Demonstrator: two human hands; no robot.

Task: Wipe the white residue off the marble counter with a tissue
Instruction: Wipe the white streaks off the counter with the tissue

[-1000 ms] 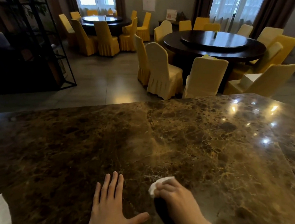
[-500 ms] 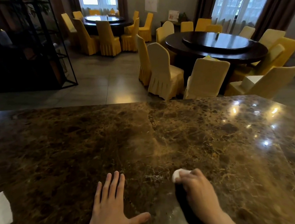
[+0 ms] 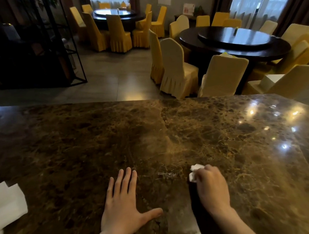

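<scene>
Fingers of the right hand (image 3: pixel 211 185) curl tight around a crumpled white tissue (image 3: pixel 194 172), mostly hidden in the fist, pressed to the brown veined marble counter (image 3: pixel 255 162) beside faint white residue streaks (image 3: pixel 166 174). Left hand (image 3: pixel 122 206) lies flat, fingers spread. White folded napkins (image 3: pixel 1 207) are cut off at left.

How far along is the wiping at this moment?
Midway. In hand: the right hand presses a crumpled tissue on the marble counter, the left hand lying flat. Left: faint white residue between the hands. Nothing is visibly finished.
</scene>
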